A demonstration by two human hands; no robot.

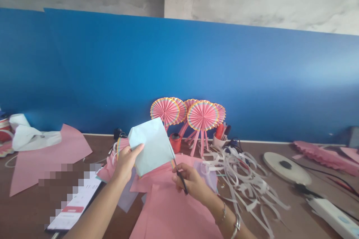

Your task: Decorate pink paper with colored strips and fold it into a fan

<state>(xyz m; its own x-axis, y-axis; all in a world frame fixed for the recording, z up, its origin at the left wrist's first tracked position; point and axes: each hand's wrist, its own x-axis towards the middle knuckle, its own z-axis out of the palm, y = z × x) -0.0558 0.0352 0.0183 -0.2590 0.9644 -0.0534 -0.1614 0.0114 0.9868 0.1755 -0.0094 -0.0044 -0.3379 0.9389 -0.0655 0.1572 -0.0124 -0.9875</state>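
Observation:
A pale blue sheet of paper [153, 145] is pinched at its left side by my left hand [126, 162], thumb on top. My right hand [190, 181] grips a pair of scissors [181, 181] by its dark handles. The scissor blades point up and to the left, along the right edge of the blue paper. Whether the blades are apart cannot be made out. Beneath both hands lie large pink paper sheets [174, 213]. A folded pink paper piece with a striped edge [122, 145] sits behind my left hand.
Pink pleated rosettes [203, 115] stand at the back. White paper strips [246, 179] are tangled at right, near a round white lid-like object [286, 168] and a power strip [335, 218]. At left are a phone [74, 205] and pink paper [47, 160].

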